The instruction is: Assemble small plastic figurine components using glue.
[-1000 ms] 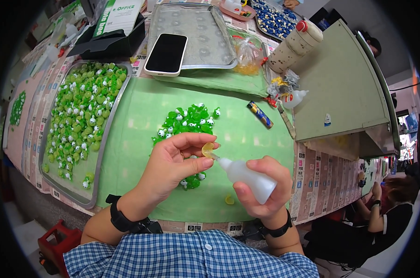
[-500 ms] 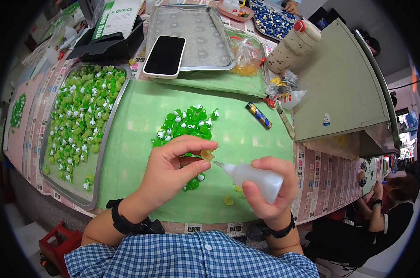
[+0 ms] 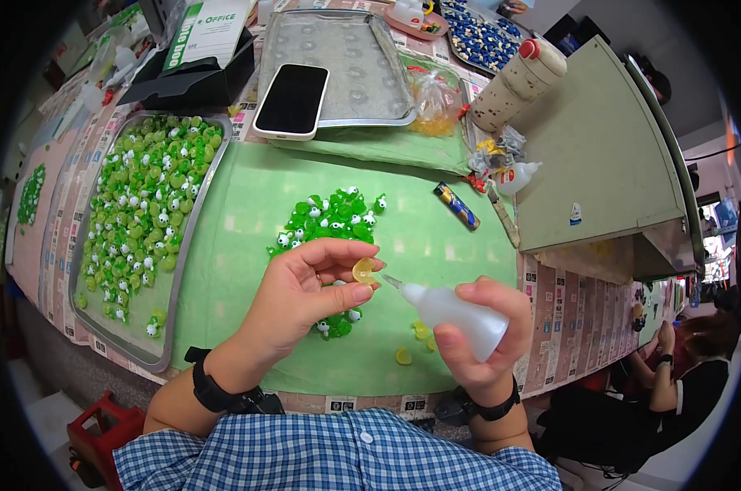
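Note:
Between the thumb and fingers of my left hand (image 3: 305, 286) is a small translucent yellow cup-shaped piece (image 3: 364, 271). My right hand (image 3: 489, 335) grips a white squeeze bottle (image 3: 460, 317), lying tilted with its thin nozzle pointing at the yellow piece. A small gap separates the nozzle tip from the piece. Behind my left hand, a pile of green and white figurines (image 3: 338, 214) lies on the green mat (image 3: 240, 213), and a few more show below that hand. Several loose yellow pieces (image 3: 404, 356) rest on the mat, partly behind my right hand.
At left stands a metal tray (image 3: 168, 327) full of green figurines. Farther back are a phone (image 3: 292, 100) on an upturned-looking grey tray (image 3: 346, 65), a glue tube (image 3: 457, 206), a speckled bottle (image 3: 518, 86) and a metal cabinet (image 3: 608, 155). A person (image 3: 689, 385) sits at right.
The bottle's nozzle has drawn back slightly to the right, away from the yellow piece. My left fingers have turned the piece so its hollow shows more.

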### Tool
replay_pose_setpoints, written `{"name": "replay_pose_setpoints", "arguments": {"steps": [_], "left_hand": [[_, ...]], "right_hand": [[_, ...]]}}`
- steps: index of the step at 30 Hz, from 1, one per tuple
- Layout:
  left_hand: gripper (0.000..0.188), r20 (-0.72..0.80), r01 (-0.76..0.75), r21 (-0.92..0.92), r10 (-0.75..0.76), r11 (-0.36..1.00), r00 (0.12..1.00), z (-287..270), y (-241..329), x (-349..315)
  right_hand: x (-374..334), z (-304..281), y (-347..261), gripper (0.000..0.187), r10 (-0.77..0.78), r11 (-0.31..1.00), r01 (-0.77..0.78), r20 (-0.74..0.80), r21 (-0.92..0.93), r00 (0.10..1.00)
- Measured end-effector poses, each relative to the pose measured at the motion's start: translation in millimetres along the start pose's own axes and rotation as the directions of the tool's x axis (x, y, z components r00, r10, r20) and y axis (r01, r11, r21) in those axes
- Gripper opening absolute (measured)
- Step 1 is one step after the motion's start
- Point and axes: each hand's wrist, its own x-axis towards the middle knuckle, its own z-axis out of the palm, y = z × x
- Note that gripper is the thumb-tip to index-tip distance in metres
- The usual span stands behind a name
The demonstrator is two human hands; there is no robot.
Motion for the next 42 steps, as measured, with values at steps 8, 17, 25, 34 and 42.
{"name": "replay_pose_setpoints", "arguments": {"steps": [8,17,25,34,42], "left_hand": [[0.037,0.003,-0.023,0.006,0.023,1.000,1.000,0,0,-1],[0.033,0.010,-0.091,0.109,0.091,0.990,0.996,3,1,-4],[0.034,0.000,-0.116,0.094,0.117,0.989,0.993,4,2,-3],[0.037,-0.098,-0.103,0.027,0.105,0.994,0.990,-9,3,5],[0.037,-0.105,-0.150,-0.004,0.149,0.989,0.983,-11,9,0]], "right_hand": [[1,3,1,0.041,-0.004,1.000,0.004,0.003,-0.017,1.000],[0,-6,-5,0.037,0.147,0.989,-0.148,0.030,0.022,0.989],[-4,-10,24,0.040,0.446,0.869,-0.291,-0.379,0.399,0.811],[-7,0,77,0.051,0.550,0.835,-0.545,-0.135,0.080,0.824],[0,8,63,0.061,0.034,0.846,-0.194,-0.312,-0.496,0.949]]}}
